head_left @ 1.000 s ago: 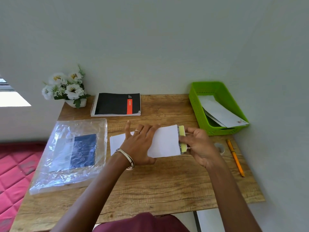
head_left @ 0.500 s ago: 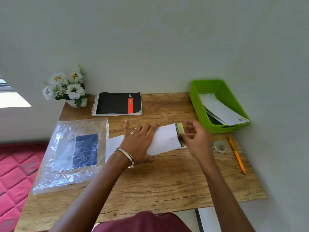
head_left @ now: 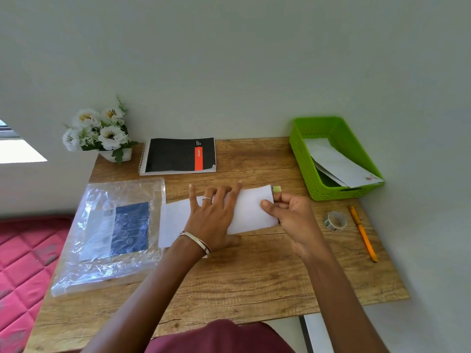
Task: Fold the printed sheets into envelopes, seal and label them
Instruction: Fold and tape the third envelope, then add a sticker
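Wooden table (head_left: 254, 281) against a pale wall. Clear plastic bag (head_left: 112, 233) with a blue printed pack inside lies flat along the table's left edge. Green basket (head_left: 303, 159) sits at the back right corner, white envelopes (head_left: 341, 164) leaning inside it. Black spiral notebook (head_left: 179, 155) with a red stripe lies at the back edge, white flower pot (head_left: 102, 131) at the back left corner. White envelope (head_left: 251, 210) lies flat mid-table, long side left to right, overlapping a second white sheet (head_left: 174, 222) to its left. Left hand (head_left: 214, 217), fingers straight and spread, presses down on the envelope; ring and bangle on it. Right hand (head_left: 290, 215) at the envelope's right end, fingers curled, pinching a yellow-green strip (head_left: 277, 189) that sticks out past the envelope's back right corner. Tape roll (head_left: 335, 220) stands near the right edge, orange pencil (head_left: 363, 233) just beside it, closer to the edge.
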The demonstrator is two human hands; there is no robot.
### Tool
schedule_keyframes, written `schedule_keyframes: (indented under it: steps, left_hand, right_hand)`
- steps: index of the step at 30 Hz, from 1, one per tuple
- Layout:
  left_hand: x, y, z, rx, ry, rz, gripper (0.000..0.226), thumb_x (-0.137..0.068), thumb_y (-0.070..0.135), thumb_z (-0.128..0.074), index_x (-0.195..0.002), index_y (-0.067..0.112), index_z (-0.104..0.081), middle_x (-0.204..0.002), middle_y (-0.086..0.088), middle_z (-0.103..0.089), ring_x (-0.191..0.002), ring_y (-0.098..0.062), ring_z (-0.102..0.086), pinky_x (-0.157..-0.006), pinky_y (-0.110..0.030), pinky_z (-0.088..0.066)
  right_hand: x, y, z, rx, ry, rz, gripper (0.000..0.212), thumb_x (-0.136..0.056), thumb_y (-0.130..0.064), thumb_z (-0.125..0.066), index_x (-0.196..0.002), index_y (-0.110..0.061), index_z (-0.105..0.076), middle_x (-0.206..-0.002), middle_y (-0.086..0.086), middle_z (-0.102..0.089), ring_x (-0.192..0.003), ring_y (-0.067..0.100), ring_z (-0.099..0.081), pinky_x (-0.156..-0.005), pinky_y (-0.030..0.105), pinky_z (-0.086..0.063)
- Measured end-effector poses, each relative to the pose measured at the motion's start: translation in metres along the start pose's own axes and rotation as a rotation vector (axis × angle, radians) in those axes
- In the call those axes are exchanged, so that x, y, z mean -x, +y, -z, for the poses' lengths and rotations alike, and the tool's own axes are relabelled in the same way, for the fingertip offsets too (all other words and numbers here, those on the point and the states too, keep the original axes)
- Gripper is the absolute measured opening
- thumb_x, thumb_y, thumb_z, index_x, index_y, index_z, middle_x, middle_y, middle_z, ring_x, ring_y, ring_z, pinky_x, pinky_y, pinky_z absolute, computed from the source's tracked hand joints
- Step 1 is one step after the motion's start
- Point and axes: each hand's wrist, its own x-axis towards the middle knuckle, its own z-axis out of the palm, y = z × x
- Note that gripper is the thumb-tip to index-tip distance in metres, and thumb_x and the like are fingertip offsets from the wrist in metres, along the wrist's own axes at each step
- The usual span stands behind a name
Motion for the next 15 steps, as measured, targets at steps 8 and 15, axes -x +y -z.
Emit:
schedule_keyframes:
  steps: [8,15]
  left_hand:
    - [0.003,-0.013,-0.007,0.019,0.105,0.095,0.076,-0.059,0.069,-0.062,-0.121,0.026,-0.046,-0.117,0.003,-0.057,-0.111,-0.025,-0.054,-0.103,-0.067,-0.019]
    - [0.008,-0.056,-0.003,0.116,0.044,0.267,0.087,-0.057,0.068,-0.066,-0.128,0.028,-0.035,-0.129,0.003,-0.049,-0.12,-0.024,-0.047,-0.108,-0.065,-0.013]
  right_hand:
    - [-0.009,0.013,-0.006,-0.014,-0.049,-0.05,0.006,-0.089,-0.018,-0.064,-0.093,-0.014,-0.066,-0.089,0.005,-0.071,-0.087,0.017,-0.065,-0.067,0.026,-0.051]
    - [-0.046,0.038,0.018,0.33,0.376,-0.015,0.015,-0.084,-0.027,-0.071,-0.089,-0.013,-0.065,-0.086,0.001,-0.067,-0.088,0.019,-0.063,-0.067,0.026,-0.045]
